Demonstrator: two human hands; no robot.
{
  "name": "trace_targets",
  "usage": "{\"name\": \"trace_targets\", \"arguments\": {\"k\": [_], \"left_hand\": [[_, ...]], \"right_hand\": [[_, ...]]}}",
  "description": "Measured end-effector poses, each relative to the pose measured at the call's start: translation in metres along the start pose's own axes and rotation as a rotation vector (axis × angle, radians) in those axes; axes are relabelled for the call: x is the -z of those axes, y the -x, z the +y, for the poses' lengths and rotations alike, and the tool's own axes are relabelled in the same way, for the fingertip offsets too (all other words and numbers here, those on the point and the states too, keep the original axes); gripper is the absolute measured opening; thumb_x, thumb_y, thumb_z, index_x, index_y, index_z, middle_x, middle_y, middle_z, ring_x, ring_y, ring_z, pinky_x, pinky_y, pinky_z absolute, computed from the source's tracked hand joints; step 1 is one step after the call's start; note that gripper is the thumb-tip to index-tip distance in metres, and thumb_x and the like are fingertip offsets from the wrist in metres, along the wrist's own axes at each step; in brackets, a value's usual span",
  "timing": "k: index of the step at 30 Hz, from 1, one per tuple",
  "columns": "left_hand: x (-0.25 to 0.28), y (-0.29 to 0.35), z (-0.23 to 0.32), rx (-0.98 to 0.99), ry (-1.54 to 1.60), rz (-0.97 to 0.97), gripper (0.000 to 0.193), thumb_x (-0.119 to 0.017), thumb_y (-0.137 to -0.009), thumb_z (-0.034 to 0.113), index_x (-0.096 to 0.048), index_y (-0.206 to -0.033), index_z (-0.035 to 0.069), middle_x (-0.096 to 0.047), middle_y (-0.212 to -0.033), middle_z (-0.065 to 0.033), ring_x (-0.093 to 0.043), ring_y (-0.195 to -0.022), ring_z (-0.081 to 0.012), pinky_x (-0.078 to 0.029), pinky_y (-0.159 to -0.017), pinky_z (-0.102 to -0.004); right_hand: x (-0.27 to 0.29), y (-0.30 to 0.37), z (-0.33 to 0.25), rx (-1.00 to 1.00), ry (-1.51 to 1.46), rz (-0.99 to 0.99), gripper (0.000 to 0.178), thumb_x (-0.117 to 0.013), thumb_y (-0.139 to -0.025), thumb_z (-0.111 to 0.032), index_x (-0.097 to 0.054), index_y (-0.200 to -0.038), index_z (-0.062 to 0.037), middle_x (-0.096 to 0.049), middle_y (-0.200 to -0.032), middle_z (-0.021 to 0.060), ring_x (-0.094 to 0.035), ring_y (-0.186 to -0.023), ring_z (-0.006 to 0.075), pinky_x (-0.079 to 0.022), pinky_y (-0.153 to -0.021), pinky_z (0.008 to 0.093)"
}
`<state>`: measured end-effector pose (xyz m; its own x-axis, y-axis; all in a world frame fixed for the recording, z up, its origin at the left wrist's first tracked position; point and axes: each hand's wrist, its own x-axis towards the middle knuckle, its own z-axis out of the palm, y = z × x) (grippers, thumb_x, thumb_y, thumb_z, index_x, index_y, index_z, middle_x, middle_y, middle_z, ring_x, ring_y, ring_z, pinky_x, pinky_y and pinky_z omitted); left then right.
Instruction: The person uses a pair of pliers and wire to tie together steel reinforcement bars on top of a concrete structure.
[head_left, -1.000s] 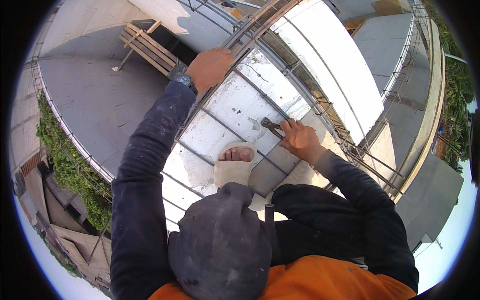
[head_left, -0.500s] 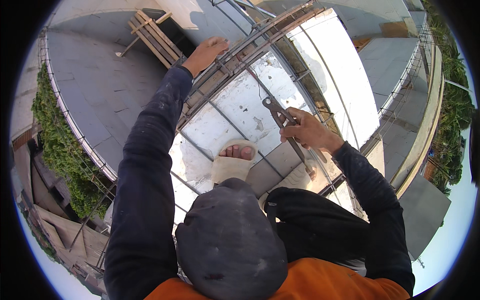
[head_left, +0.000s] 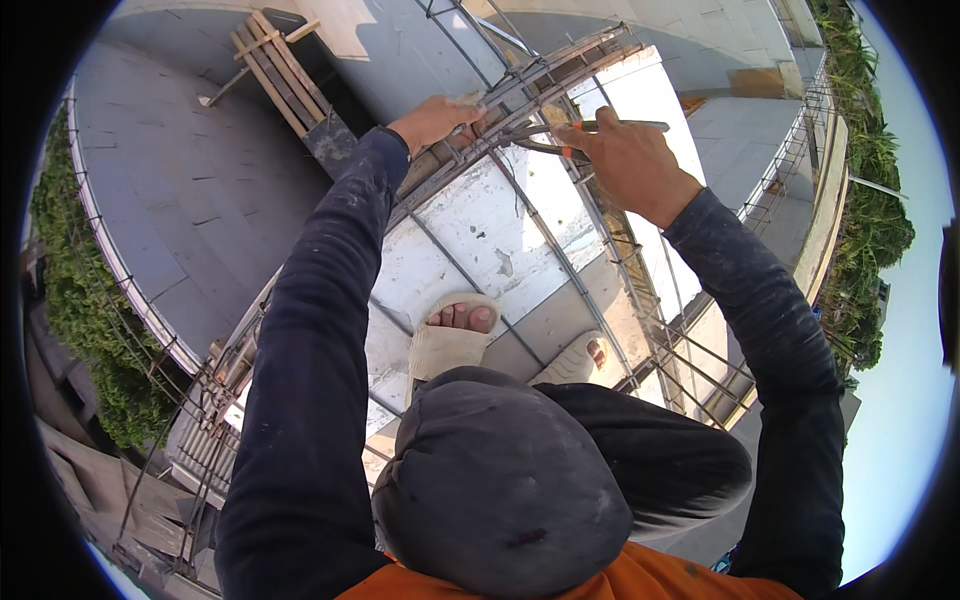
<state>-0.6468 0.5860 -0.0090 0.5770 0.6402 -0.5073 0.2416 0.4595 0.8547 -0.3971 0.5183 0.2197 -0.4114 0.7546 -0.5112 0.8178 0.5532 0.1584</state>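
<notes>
My right hand (head_left: pixel 640 165) is closed round the handles of a pair of end-cutting pincers (head_left: pixel 545 140), which show orange patches. The jaws point left and meet a steel rebar cage (head_left: pixel 560 82), where bars cross; whether they bite on wire is too small to tell. On the cage's left side my left hand (head_left: pixel 437 122) has its fingers curled over a bar, close to the jaws. Thin rebar rods (head_left: pixel 548 235) run from the cage across a white, chipped panel (head_left: pixel 470 225) below my hands.
My sandalled feet (head_left: pixel 465 318) stand among the rods on the panel. Left of the cage the surface drops to a lower grey floor (head_left: pixel 190 180), with wooden planks (head_left: pixel 280 75) leaning there. More rebar (head_left: pixel 690 360) crosses at the right. Trees (head_left: pixel 860 190) lie beyond the edge.
My right hand has moved up and left, bringing the pincers from above the panel to the cage. My left hand has shifted slightly right and down along the cage.
</notes>
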Motion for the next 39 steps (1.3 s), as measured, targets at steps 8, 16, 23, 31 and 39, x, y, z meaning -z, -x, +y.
{"name": "trace_targets", "arguments": {"k": [8, 16, 23, 31, 39], "left_hand": [[0.001, 0.007, 0.002, -0.014, 0.032, 0.059, 0.047, -0.072, -0.103, 0.049, -0.084, -0.103, 0.004, -0.079, -0.11, -0.0081, -0.071, -0.107, -0.022, -0.043, -0.111, -0.0394], [0.006, 0.006, -0.006, -0.015, 0.113, 0.053, 0.045, -0.072, -0.103, 0.047, -0.084, -0.1, 0.004, -0.079, -0.104, -0.0084, -0.068, -0.105, -0.0212, -0.046, -0.107, -0.0389], [0.002, 0.004, -0.006, -0.021, 0.189, 0.037, 0.045, -0.072, -0.104, 0.044, -0.082, -0.102, 0.0, -0.078, -0.108, -0.0084, -0.071, -0.102, -0.0199, -0.054, -0.098, -0.0361], [0.0, 0.005, 0.001, -0.034, 0.114, 0.054, 0.046, -0.072, -0.104, 0.044, -0.081, -0.107, -0.001, -0.077, -0.108, -0.0094, -0.073, -0.101, -0.0208, -0.055, -0.097, -0.0359], [-0.006, 0.008, -0.001, -0.035, 0.107, 0.152, 0.05, -0.073, -0.101, 0.049, -0.084, -0.102, 0.001, -0.078, -0.115, -0.0102, -0.071, -0.106, -0.0248, -0.04, -0.115, -0.0408]], "right_hand": [[0.001, -0.037, -0.026, 0.051, 0.356, 0.086, 0.055, -0.068, -0.098, -0.023, -0.06, -0.152, -0.0204, -0.05, -0.155, 0.0228, -0.067, -0.119, 0.0371, -0.067, -0.075, 0.042], [0.016, -0.045, -0.041, 0.032, 0.406, 0.03, 0.056, -0.069, -0.098, -0.022, -0.059, -0.154, -0.0205, -0.049, -0.157, 0.0228, -0.064, -0.123, 0.037, -0.064, -0.079, 0.0401], [0.02, -0.052, -0.055, 0.005, 0.391, 0.002, 0.049, -0.07, -0.098, -0.019, -0.065, -0.147, -0.0189, -0.06, -0.143, 0.0191, -0.065, -0.117, 0.0308, -0.06, -0.087, 0.0359], [0.035, -0.058, -0.061, 0.055, 0.449, -0.146, 0.023, -0.07, -0.096, -0.019, -0.076, -0.117, -0.0104, -0.065, -0.118, 0.0128, -0.065, -0.111, 0.0288, -0.056, -0.088, 0.037], [0.046, -0.062, -0.063, 0.13, 0.489, -0.178, 0.024, -0.071, -0.095, -0.02, -0.074, -0.112, -0.0036, -0.067, -0.11, 0.0151, -0.065, -0.105, 0.0275, -0.054, -0.085, 0.0363]]}}
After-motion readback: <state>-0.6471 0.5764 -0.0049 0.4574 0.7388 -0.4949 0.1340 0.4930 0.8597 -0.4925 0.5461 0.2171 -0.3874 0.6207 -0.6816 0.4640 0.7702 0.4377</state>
